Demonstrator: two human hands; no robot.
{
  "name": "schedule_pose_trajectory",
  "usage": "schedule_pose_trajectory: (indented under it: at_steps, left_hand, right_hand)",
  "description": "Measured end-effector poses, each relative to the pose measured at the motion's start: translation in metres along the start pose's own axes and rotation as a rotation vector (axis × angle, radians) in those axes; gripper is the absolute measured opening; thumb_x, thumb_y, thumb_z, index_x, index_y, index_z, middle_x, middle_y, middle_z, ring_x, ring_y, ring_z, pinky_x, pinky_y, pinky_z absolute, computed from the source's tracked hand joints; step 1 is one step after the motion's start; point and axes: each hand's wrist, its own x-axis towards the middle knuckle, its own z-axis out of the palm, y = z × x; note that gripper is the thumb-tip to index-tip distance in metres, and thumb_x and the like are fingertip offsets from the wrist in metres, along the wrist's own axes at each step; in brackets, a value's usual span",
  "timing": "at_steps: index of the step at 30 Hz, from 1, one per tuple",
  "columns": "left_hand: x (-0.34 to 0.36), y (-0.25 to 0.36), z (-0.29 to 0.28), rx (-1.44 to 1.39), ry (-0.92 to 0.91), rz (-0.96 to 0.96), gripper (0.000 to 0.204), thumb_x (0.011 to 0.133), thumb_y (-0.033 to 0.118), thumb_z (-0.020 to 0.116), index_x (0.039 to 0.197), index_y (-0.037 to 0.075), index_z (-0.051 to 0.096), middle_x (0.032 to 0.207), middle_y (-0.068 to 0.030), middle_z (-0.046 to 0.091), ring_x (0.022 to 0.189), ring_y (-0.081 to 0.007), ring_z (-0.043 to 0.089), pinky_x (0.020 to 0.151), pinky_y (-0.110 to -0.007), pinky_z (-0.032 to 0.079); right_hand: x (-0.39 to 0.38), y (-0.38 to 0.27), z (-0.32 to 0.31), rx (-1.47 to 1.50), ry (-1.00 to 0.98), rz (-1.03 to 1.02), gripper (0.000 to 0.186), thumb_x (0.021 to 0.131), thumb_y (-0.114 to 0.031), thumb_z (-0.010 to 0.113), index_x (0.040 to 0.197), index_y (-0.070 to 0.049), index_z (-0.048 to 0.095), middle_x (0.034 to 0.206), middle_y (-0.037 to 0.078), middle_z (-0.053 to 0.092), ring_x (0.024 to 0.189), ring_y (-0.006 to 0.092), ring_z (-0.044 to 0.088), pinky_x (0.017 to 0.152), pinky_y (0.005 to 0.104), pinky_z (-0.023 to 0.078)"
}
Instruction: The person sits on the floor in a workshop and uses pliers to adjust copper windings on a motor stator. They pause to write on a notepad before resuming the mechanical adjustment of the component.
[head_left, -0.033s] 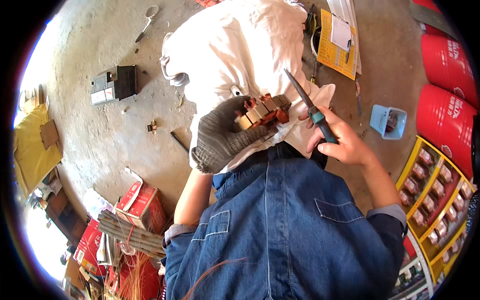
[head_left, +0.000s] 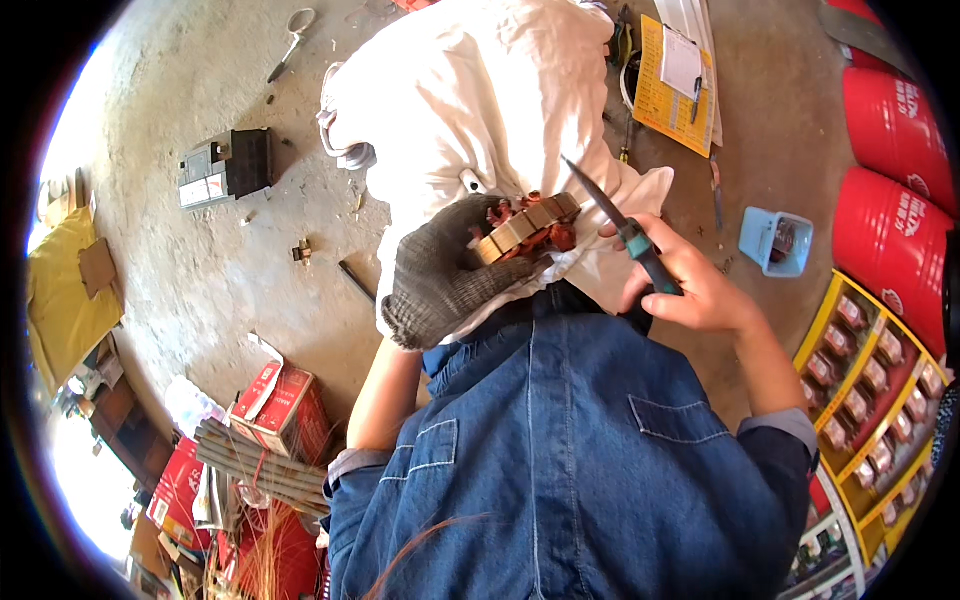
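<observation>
My left hand (head_left: 445, 255), in a dark grey knitted glove, is wrapped round a small motor stator (head_left: 525, 230). This ring has a tan metal core and reddish copper windings. Part of it is hidden by the glove. Bare, my right hand (head_left: 695, 280) grips a tapered, pointed tool (head_left: 602, 198) by its green and black handle. The tool's dark blade points up and left, beyond the stator and apart from it; whether it is a knife or a file I cannot tell. Both hands are above a white cloth (head_left: 480, 100) spread over my lap.
A black battery (head_left: 228, 168) and a round-headed tool (head_left: 292, 45) lie on the floor to the left. On the right are a light blue bin (head_left: 777, 243), red drums (head_left: 893, 245) and a yellow rack (head_left: 845, 380). A clipboard (head_left: 678, 90) lies at the far right of the cloth.
My right hand and the pointed tool have shifted slightly, the hand a little right and down. The stator has turned a little in my left hand.
</observation>
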Motion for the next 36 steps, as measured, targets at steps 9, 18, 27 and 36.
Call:
schedule_pose_trajectory:
  at_steps: [9,18,27,36]
  left_hand:
    - [-0.019,-0.015,0.002,0.003,0.042,-0.040,0.068,0.072,0.019,0.087,0.130,0.001,0.055,0.122,-0.0106,0.065,0.111,-0.0176,0.062,0.088,-0.032,0.054]
    - [-0.023,-0.011,0.007,0.124,0.110,0.045,0.061,0.075,0.022,0.085,0.127,0.004,0.059,0.116,-0.0095,0.068,0.105,-0.0179,0.065,0.089,-0.033,0.053]
    - [-0.020,-0.020,0.005,0.119,0.114,0.194,0.062,0.074,0.025,0.085,0.127,0.003,0.059,0.113,-0.0121,0.068,0.104,-0.0218,0.066,0.089,-0.034,0.053]
    - [-0.011,-0.035,0.016,0.282,0.247,0.353,0.061,0.074,0.036,0.084,0.120,0.002,0.060,0.103,-0.0160,0.069,0.094,-0.0291,0.069,0.084,-0.039,0.054]
  right_hand:
    - [-0.020,-0.037,-0.041,-0.414,-0.330,0.069,0.011,0.070,-0.009,0.063,0.077,-0.001,0.064,0.135,0.019,0.048,0.124,0.0363,0.046,0.106,0.0411,0.038]
    - [0.008,-0.076,-0.062,-0.550,-0.476,0.132,0.016,0.070,-0.010,0.062,0.079,0.003,0.064,0.134,0.022,0.050,0.122,0.0380,0.048,0.102,0.0448,0.042]
    - [0.017,-0.085,-0.042,-0.715,-0.486,0.065,0.017,0.070,-0.012,0.060,0.077,0.004,0.064,0.124,0.023,0.054,0.114,0.0379,0.052,0.097,0.0416,0.046]
    - [0.032,-0.121,-0.021,-0.560,-0.249,0.580,0.030,0.066,-0.010,0.065,0.091,0.002,0.051,0.096,0.017,0.059,0.082,0.0360,0.061,0.072,0.0419,0.050]
